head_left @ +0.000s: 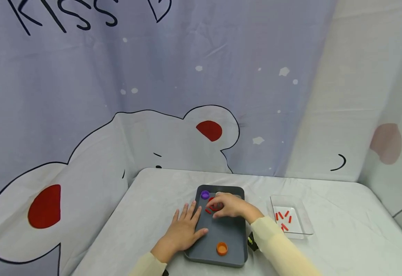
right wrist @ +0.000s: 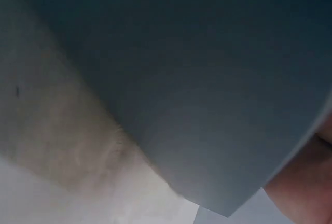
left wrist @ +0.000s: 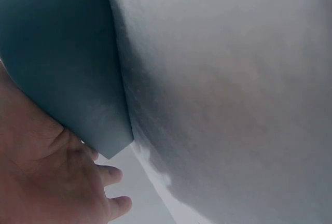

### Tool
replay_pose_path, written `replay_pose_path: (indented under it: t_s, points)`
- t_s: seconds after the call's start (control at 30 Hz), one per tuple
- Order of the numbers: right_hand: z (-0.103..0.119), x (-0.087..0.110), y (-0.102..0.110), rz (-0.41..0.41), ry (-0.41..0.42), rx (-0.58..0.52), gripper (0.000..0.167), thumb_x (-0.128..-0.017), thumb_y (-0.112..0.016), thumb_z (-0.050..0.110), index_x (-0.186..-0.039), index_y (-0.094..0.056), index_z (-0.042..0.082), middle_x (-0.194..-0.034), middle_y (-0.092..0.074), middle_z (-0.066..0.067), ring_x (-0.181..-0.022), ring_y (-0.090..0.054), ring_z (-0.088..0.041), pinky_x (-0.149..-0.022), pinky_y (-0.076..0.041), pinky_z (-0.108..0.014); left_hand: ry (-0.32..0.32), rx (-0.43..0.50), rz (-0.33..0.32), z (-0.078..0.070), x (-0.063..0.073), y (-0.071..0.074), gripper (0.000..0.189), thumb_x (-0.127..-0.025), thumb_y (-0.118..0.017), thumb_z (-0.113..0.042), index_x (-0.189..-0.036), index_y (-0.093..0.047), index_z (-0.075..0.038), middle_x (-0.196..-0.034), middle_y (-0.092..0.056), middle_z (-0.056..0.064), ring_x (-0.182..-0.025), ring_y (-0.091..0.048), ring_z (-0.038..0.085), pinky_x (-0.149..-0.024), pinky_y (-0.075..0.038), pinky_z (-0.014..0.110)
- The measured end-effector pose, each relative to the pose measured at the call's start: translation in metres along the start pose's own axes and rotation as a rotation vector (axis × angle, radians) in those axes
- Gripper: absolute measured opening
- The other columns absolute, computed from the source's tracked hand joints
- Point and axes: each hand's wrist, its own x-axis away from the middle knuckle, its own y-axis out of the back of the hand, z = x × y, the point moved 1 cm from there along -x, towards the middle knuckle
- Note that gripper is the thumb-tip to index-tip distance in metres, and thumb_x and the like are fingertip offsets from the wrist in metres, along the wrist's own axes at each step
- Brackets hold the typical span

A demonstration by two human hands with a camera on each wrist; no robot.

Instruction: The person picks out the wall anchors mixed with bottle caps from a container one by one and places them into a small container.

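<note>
A dark grey tray point(head_left: 218, 234) lies on the table in the head view. My left hand point(head_left: 183, 232) rests at its left edge, fingers spread, thumb over the tray floor; it also shows in the left wrist view. Over the tray's far part, my right hand point(head_left: 231, 206) reaches in with bent fingers, thumb and fingertips apart. Just under those fingertips is a small red stick point(head_left: 208, 211), with more red, ring-like, partly hidden behind them. A purple round cup point(head_left: 205, 194) sits in the far left corner. Nearer me stands an orange round cup point(head_left: 222, 248).
To the right of the tray is a clear plastic box point(head_left: 302, 222) with several red sticks point(head_left: 280, 215) inside. A white cloth point(head_left: 166, 191) covers the table, and a printed curtain hangs behind. Large dark shapes point(left wrist: 62, 53) block much of both wrist views.
</note>
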Motion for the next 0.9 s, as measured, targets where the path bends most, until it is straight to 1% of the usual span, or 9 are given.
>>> replay_pose_path:
  t_s: [0.17,0.3,0.47,0.57,0.8,0.9]
  points:
    - [-0.001,-0.006,-0.002,-0.005,-0.02,0.06,0.035,-0.087,-0.082,0.02,-0.121,-0.075,0.016,-0.098,-0.059,-0.005,-0.085,-0.052,-0.014,-0.075,-0.047,-0.028,0.008,0.001,0.002,0.0,0.0,0.001,0.078,-0.102,-0.047,-0.059,-0.159,-0.032,-0.008,-0.168,-0.017,0.017,-0.153,-0.017,0.045,-0.117,-0.016,0.068]
    - [-0.003,-0.009,-0.004,-0.021,-0.018,0.103,0.035,-0.086,-0.083,0.022,-0.121,-0.076,0.017,-0.097,-0.055,-0.004,-0.085,-0.044,-0.014,-0.074,-0.041,-0.028,0.022,-0.011,0.01,0.0,-0.001,0.002,0.079,-0.101,-0.046,-0.06,-0.16,-0.031,-0.01,-0.169,-0.016,0.015,-0.153,-0.016,0.043,-0.118,-0.016,0.066]
    - [-0.007,-0.013,-0.011,-0.019,-0.03,0.201,0.036,-0.088,-0.08,0.028,-0.124,-0.075,0.025,-0.099,-0.05,0.003,-0.088,-0.04,-0.013,-0.075,-0.036,-0.029,0.02,-0.018,0.023,0.0,-0.002,0.003,0.08,-0.101,-0.045,-0.062,-0.161,-0.029,-0.012,-0.169,-0.014,0.014,-0.154,-0.015,0.042,-0.119,-0.016,0.065]
    - [-0.007,-0.015,-0.015,-0.013,-0.027,0.245,0.036,-0.089,-0.08,0.03,-0.124,-0.075,0.028,-0.097,-0.048,0.005,-0.088,-0.038,-0.013,-0.075,-0.035,-0.03,0.02,-0.019,0.031,0.0,-0.002,0.004,0.08,-0.101,-0.045,-0.062,-0.161,-0.028,-0.012,-0.17,-0.013,0.013,-0.154,-0.015,0.041,-0.119,-0.015,0.065]
    - [-0.005,-0.022,-0.018,0.034,-0.01,0.332,0.038,-0.09,-0.078,0.035,-0.127,-0.072,0.031,-0.099,-0.047,0.006,-0.087,-0.036,-0.013,-0.073,-0.032,-0.03,0.021,-0.005,0.036,0.0,0.0,0.003,0.08,-0.101,-0.045,-0.061,-0.161,-0.028,-0.012,-0.17,-0.011,0.013,-0.154,-0.014,0.041,-0.119,-0.015,0.066]
    - [-0.006,-0.023,-0.018,0.061,-0.027,0.327,0.039,-0.09,-0.078,0.035,-0.128,-0.072,0.031,-0.1,-0.047,0.006,-0.087,-0.035,-0.013,-0.073,-0.031,-0.03,0.021,-0.004,0.038,-0.001,0.001,0.003,0.08,-0.101,-0.046,-0.061,-0.161,-0.028,-0.012,-0.17,-0.011,0.013,-0.154,-0.015,0.041,-0.119,-0.016,0.066]
